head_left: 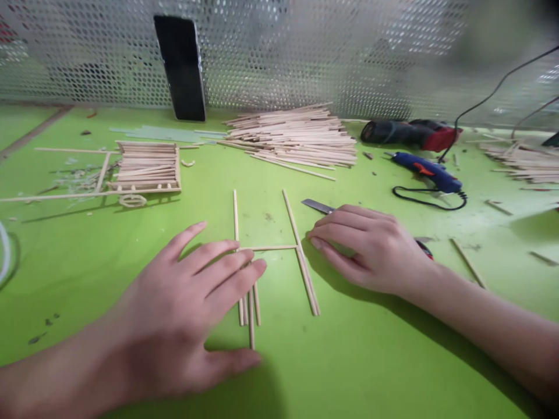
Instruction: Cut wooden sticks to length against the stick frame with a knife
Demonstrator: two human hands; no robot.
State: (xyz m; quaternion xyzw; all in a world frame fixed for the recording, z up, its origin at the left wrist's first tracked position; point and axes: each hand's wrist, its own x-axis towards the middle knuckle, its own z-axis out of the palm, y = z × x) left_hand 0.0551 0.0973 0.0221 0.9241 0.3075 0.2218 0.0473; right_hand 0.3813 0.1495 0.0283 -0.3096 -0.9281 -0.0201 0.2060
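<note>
My left hand [187, 302] is spread over several thin wooden sticks on the green table. Its fingertips reach the upper part of the sticks, and its thumb lies by the lower end of one upright stick [251, 320]. A short cross stick [273, 248] runs from those fingertips to a slanted pair of sticks [305, 273]. To the right, my right hand [367, 244] is closed, thumb and fingers pressed together low over the table. A utility knife's blade [318, 205] shows beyond its fingers; the hand covers most of the handle, and whether it grips the knife is hidden.
A small stick-built cart [148, 169] stands at left. Behind are a heap of sticks [292, 137] and a phone [181, 67] leaning on a perforated metal screen. A blue glue gun [430, 171] with a cable and a black-red tool [406, 134] lie at right.
</note>
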